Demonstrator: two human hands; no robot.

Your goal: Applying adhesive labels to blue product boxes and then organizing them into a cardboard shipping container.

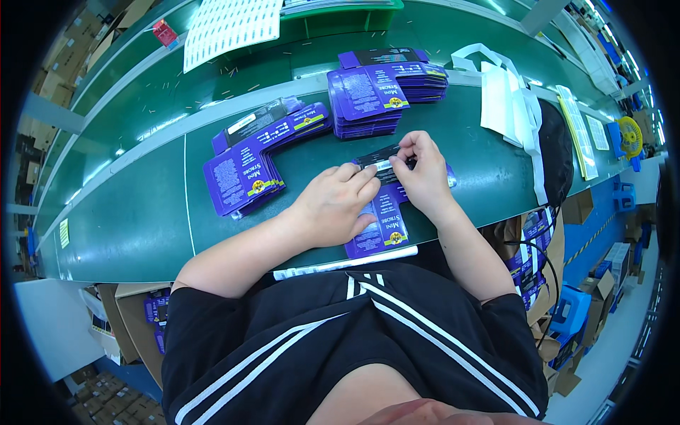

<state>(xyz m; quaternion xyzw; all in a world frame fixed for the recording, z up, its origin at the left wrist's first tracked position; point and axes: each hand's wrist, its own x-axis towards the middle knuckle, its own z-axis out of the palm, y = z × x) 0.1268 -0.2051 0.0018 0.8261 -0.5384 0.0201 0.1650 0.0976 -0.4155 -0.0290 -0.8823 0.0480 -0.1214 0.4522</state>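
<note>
Purple flat carton (pixel 380 225) pinned at green bench (pixel 142 219) edge under pressed left hand (pixel 334 205), right hand (pixel 423 173) pinching black strip (pixel 379 159); best kept square, flattened firmly.

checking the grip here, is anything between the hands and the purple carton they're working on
Nothing visible. The left hand lies flat on the purple carton, and the right hand pinches its black end flap directly.
</note>
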